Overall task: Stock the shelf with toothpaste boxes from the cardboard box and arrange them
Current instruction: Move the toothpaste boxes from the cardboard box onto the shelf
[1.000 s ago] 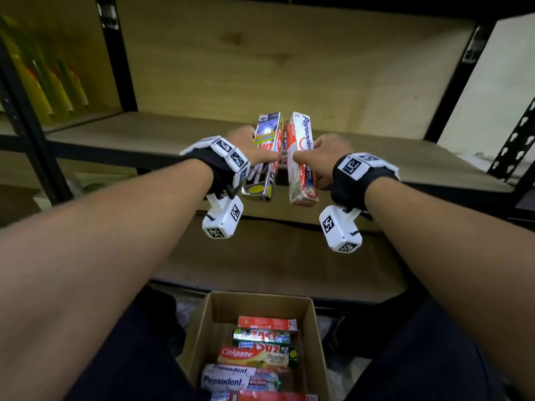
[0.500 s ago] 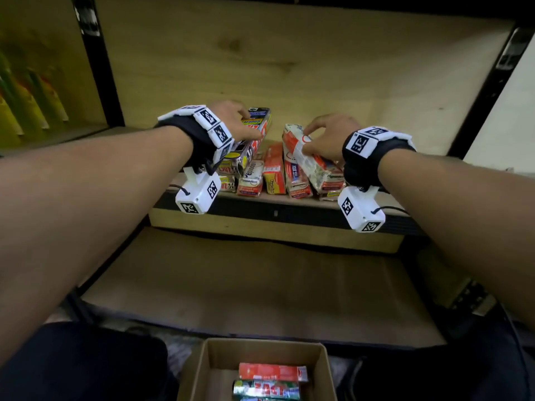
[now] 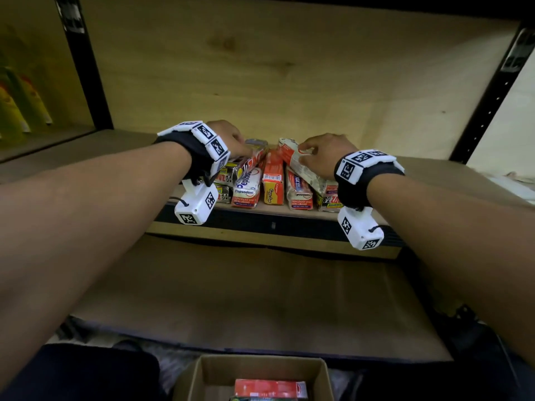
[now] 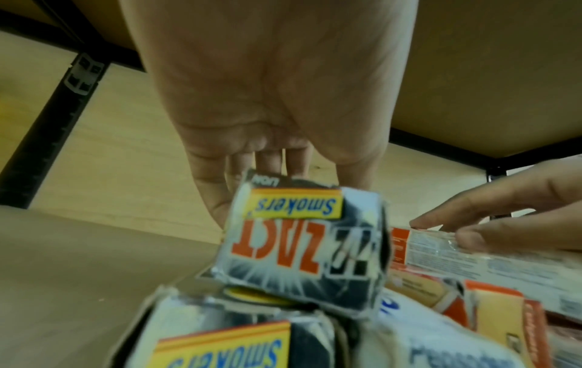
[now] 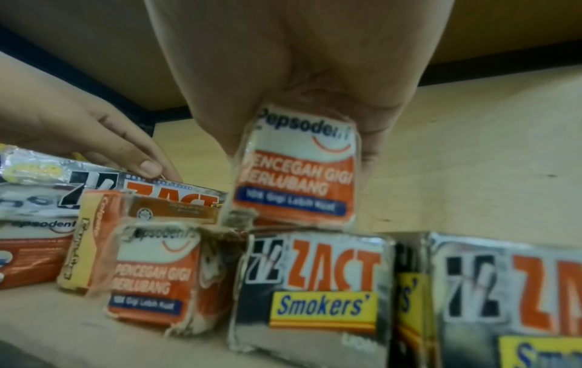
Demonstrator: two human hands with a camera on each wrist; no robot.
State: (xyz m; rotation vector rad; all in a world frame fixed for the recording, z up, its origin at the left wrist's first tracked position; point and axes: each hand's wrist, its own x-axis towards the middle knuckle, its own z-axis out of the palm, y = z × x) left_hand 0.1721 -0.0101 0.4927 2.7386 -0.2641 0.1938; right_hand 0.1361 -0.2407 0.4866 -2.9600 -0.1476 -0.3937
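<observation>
Several toothpaste boxes lie side by side at the front of the wooden shelf (image 3: 434,180). My left hand (image 3: 231,140) grips a silver Zact box (image 3: 246,163) laid on top of the left boxes; its end face (image 4: 302,246) fills the left wrist view. My right hand (image 3: 321,154) grips a white-and-red Pepsodent box (image 3: 292,157) tilted on top of the right boxes; its end face (image 5: 299,169) shows in the right wrist view. Below lie a Pepsodent box (image 3: 246,189), an orange Colgate box (image 3: 272,183) and Zact Smokers' boxes (image 5: 315,293).
The open cardboard box (image 3: 202,377) sits on the floor at the bottom, with a red box (image 3: 269,387) inside. A lower shelf board (image 3: 231,290) lies between. Black uprights (image 3: 86,68) flank the bay; yellow bottles (image 3: 17,105) stand in the left bay.
Both hands have carried their boxes from in front of the shelf edge onto the row and lowered them flatter on top of the boxes there. The camera moved closer.
</observation>
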